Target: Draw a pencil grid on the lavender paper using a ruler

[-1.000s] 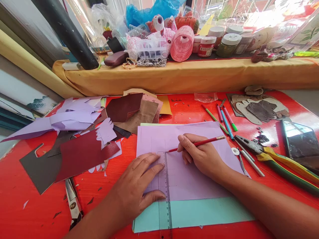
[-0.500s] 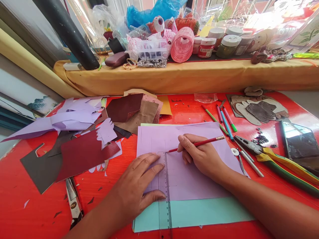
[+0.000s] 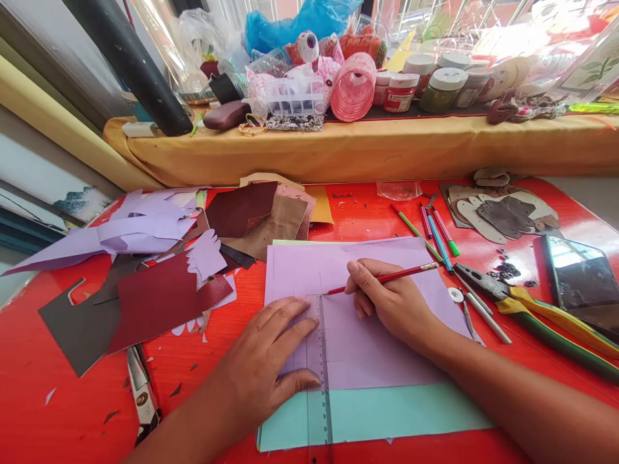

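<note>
A clear ruler lies lengthwise over a purple sheet marked with thin pencil lines. My left hand rests flat on the ruler, fingers spread, pressing it against the paper. In my right hand is a red pencil, gripped between thumb and fingers and slanting up to the right. Its tip touches the sheet by the far end of the ruler, at the right edge. Beneath the purple sheet, a turquoise sheet shows along the near side.
Leather pieces and purple paper scraps lie left, with scissors nearer me. Pliers, felt pens and a phone lie right. Jars and craft items crowd the ledge behind.
</note>
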### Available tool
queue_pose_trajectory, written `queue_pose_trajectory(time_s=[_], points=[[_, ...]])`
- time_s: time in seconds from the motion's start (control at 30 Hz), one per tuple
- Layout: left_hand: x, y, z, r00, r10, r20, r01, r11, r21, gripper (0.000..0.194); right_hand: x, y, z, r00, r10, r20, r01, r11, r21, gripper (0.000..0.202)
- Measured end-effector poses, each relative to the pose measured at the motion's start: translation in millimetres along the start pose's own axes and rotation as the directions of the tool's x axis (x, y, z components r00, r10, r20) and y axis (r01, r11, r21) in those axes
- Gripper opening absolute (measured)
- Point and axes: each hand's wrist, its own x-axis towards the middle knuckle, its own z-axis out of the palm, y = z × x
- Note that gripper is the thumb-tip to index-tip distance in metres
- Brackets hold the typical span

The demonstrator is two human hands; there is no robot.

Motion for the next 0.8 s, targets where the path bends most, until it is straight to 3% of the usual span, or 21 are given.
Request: queue_pose_trajectory(time_s=[0.8], points=[[-1.2,-0.4,0.1,0.999,-0.016,0.035,0.016,1.000,-0.009,0.061,-0.3,-1.3,0.2,1.000,0.003,0.009,-0.003,0.999,-0.047,0.061]])
